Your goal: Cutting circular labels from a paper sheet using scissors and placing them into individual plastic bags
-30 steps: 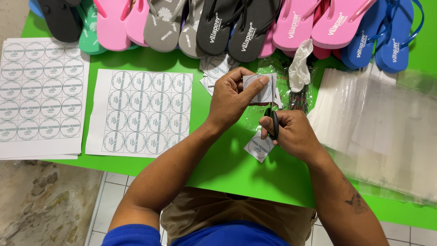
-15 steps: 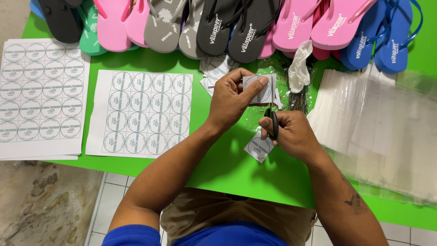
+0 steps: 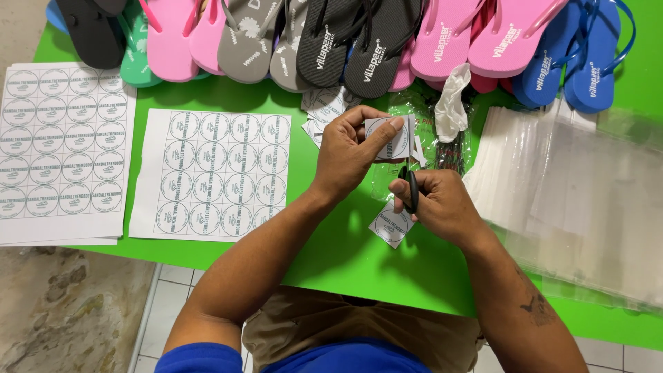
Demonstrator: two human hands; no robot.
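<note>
My left hand (image 3: 349, 148) pinches a small strip of paper labels (image 3: 391, 138) above the green table (image 3: 345, 262). My right hand (image 3: 442, 204) grips black-handled scissors (image 3: 409, 186), whose blades point up at the strip. A cut square label (image 3: 391, 224) with a round print lies on the table just under my right hand. More cut labels (image 3: 324, 107) sit in a small pile behind my left hand.
Two sheets of round labels (image 3: 214, 173) (image 3: 59, 148) lie at the left. A row of flip-flops (image 3: 331, 34) in black, grey, pink, green and blue runs along the far edge. A stack of clear plastic bags (image 3: 573, 200) lies at the right. A crumpled white bag (image 3: 452, 103) sits near the flip-flops.
</note>
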